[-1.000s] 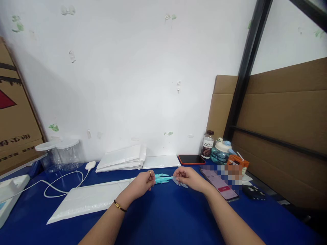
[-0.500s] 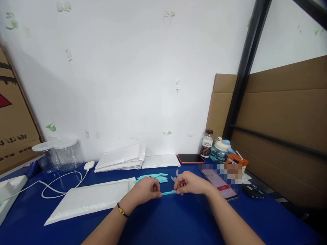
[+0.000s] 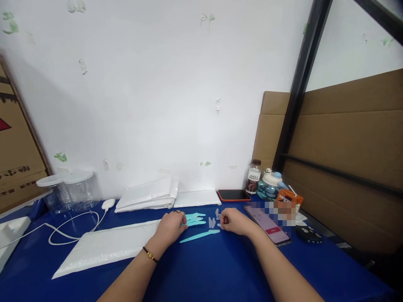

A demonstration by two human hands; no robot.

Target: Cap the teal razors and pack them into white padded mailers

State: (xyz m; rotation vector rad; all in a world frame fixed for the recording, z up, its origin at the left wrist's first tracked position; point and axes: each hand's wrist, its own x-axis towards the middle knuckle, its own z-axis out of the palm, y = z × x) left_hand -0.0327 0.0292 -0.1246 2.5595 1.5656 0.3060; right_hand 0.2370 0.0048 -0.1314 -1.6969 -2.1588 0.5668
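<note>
Across most of the upper frame, white wall with scraps of peeling sticker. Over the bottom, blue tabletop. At the right edge, brown cardboard panel beside a black metal post. Lower left, white padded envelope lying flat; farther up, stack of white envelopes near the wall. Left side, two lidded clear jars. Right of centre, phone face up, screen lit.

Lower centre, left hand — fingers curled down, thumb drawn in, fingertips at a bunch of teal tools; firm grip or mere touch, impossible to tell. Farther right, right hand — thumb and fingers bent nearly together, pale cap at the tips; held or only touched, likewise unclear. Bunch partly under the left fingers, between both hands. Just below in the frame, single teal tool lying slantwise on the blue, lower end leftward, free of both hands. Between bunch and right hand, few loose translucent caps. Smallest, ring on a left finger.
</note>
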